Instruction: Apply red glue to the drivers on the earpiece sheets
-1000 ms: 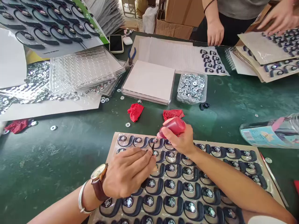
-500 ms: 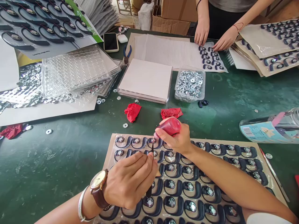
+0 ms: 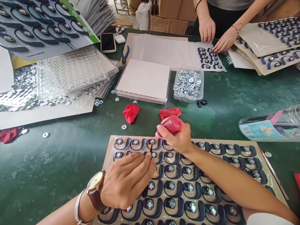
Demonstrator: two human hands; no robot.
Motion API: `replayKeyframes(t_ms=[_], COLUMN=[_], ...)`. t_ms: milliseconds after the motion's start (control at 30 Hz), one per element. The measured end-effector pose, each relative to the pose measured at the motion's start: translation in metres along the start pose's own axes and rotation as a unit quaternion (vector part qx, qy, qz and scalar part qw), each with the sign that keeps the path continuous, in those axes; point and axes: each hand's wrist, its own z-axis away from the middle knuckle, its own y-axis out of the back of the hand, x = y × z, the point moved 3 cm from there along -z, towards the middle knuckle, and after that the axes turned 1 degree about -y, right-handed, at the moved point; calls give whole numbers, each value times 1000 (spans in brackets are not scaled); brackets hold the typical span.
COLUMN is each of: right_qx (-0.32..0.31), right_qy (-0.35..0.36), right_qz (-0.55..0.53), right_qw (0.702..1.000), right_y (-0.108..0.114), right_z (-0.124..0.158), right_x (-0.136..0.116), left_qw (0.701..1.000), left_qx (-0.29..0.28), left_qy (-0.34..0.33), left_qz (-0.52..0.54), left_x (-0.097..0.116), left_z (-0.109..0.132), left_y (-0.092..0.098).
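Note:
My left hand (image 3: 128, 181), with a watch and a bracelet at the wrist, is closed around slim black tweezers (image 3: 151, 150). Their dark point reaches a small round metal part on one of the dark hook-shaped pieces (image 3: 158, 144) in the far row. Just right of that point, my right hand (image 3: 179, 137) grips a red squeeze bottle (image 3: 172, 124), tipped so its pink nozzle end points down-left. Beneath both hands lies a brown board (image 3: 108, 150) under clear film, bearing many such pieces in rows. My right forearm covers part of them.
Ahead are two red cloths (image 3: 131, 113), a stack of white cards (image 3: 144, 78) and a clear tub (image 3: 176, 93) of metal washers. A clear jar (image 3: 264, 128) lies at right. Across the table, a co-worker's hands (image 3: 225, 40) touch a sheet of similar pieces.
The view has shifted slightly. My hands, the tweezers and the bottle stay at nearly the same place over the board. One of the co-worker's hands has moved a little to the right.

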Motion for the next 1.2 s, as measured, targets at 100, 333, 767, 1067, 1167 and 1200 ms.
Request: replayKeyframes(t_ms=[100,333,767,1067,1167,1200], right_qx=[-34,-8,-9,-49,-69,-71], right_qy=[-11,3,-4,-2,7,14], right_qz=[-11,26,7,-11,-17,-15], right_qw=[999,1000,1000,999,997,997], right_y=[-3,1,3,1,-2,-2], right_z=[0,-1,2,3,5,5], right_x=[2,-3,-1,-4,-4,-5], left_qw=[1000,999,993,987,976,972], left_qx=[-3,10,-6,20,30,36], left_qy=[-1,24,76,112,155,172], left_qz=[4,41,90,116,148,157], left_x=[0,-6,-19,-24,-30,-33], left_z=[-1,2,5,0,0,0], left_y=[-1,-1,2,5,4,4])
